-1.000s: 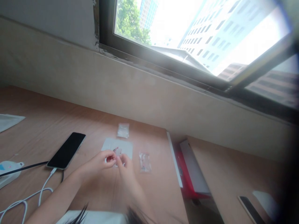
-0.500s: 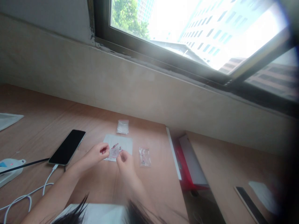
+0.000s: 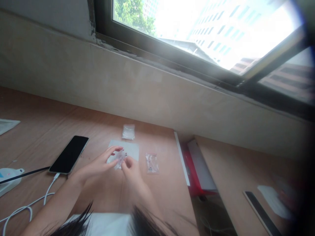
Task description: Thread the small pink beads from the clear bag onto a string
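1. The left hand [image 3: 100, 163] has changed most: half a second ago its fingers were curled in, apart from the other hand; now thumb and forefinger are spread in a wide, loose C, reaching over the pale sheet [image 3: 133, 149] on the wooden desk [image 3: 169, 190]. Nothing is plainly gripped in it; whether a fingertip touches anything is too blurred to tell.

2. The right hand [image 3: 132, 168] has altered little. Its thumb and forefinger are drawn together in a pinch at the sheet's near right part; whatever they may hold is too small to make out.

3. The small translucent plastic piece [image 3: 119, 158] is over the sheet, between the two hands. I cannot tell whether it lies flat or is lifted.

4. The tiny dark-red bits [image 3: 126, 154], seen as a loose scatter half a second ago, are now partly screened by the left fingers, so only a few show.

5. The hands, closest together a second ago and parted after that, are near each other again. I take this as a return to fine fingertip work around the plastic piece.

6. The clear packet [image 3: 152, 163] right of the sheet and the other small packet [image 3: 128, 132] beyond it lie as they did, untouched.
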Motion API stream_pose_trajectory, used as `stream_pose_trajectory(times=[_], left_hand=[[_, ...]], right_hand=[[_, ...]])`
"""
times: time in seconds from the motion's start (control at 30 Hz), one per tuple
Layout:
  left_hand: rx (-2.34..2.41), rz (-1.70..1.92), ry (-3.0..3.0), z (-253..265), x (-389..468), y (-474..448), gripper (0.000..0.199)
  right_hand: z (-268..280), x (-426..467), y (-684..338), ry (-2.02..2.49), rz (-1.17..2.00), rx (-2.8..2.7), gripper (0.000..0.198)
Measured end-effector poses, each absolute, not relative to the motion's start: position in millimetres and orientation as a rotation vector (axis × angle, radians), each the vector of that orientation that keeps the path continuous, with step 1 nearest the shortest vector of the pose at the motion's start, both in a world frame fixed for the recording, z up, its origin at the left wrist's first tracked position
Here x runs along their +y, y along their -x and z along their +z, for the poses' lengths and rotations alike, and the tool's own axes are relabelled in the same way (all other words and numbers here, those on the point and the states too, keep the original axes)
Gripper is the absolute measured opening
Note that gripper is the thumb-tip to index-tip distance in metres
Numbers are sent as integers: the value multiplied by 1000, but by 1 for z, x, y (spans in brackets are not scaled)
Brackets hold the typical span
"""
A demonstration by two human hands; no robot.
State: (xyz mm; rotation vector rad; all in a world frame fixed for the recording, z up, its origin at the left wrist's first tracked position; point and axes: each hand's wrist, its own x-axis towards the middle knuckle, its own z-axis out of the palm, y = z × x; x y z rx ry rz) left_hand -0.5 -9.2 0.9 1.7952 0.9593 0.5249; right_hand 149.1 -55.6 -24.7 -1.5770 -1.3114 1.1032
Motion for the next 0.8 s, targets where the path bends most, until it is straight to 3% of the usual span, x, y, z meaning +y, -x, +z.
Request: stream_pose_trajectory(times=[0.23, 0.47, 0.57, 0.7, 0.8], left_hand=[[886, 470, -1768, -8, -16, -10, 47], [905, 604, -1775, -3, -14, -3, 34], [864, 480, -1754, 6, -17, 1, 35], [826, 356, -1750, 13, -24, 1, 54], [910, 444, -1762, 6, -23, 0, 50]], right_hand=[[-21, -58, -140, 1569, 1167, -1408, 16], [-34, -58, -145, 1635, 1109, -1237, 15], [-32, -57, -147, 1588, 1207, -1080, 15], [-23, -54, -149, 1430, 1392, -957, 14], [-30, -50, -155, 1349, 1508, -922, 17]])
